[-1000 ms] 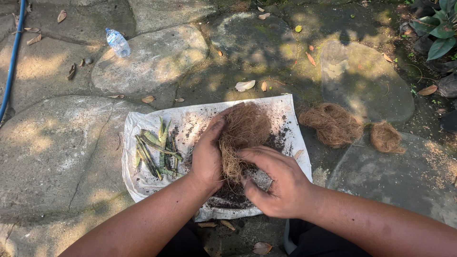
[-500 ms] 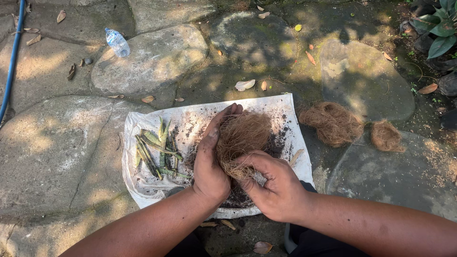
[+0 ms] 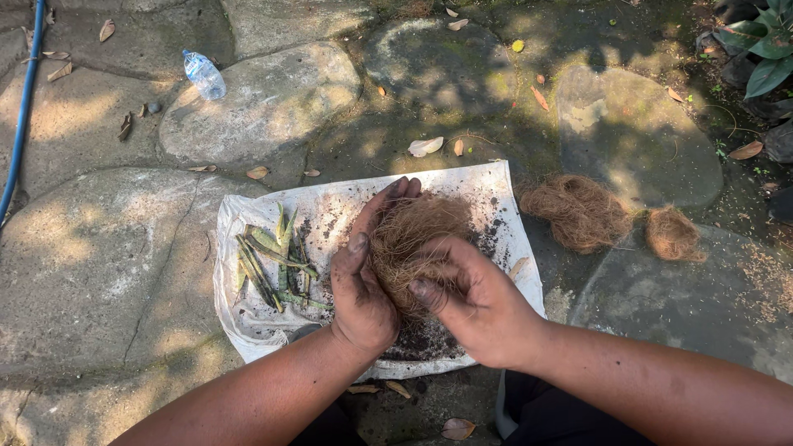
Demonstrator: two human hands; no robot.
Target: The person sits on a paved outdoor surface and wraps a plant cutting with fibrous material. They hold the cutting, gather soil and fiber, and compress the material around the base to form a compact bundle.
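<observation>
Coconut fibre clump (image 3: 410, 244) now sits cupped tighter than a second ago: left hand (image 3: 363, 285) has closed in at its 9 o'clock, right hand (image 3: 471, 301) at 5 o'clock, fingers curled and pressed around it, over the soil-strewn white sack (image 3: 256, 322)

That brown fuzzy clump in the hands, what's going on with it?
A person is cupping a wad of brown fibre between the left hand and right hand, over a white sack spread on stone paving. Dark soil and green leaf cuttings lie on the sack; two more fibre clumps sit beside it.
</observation>
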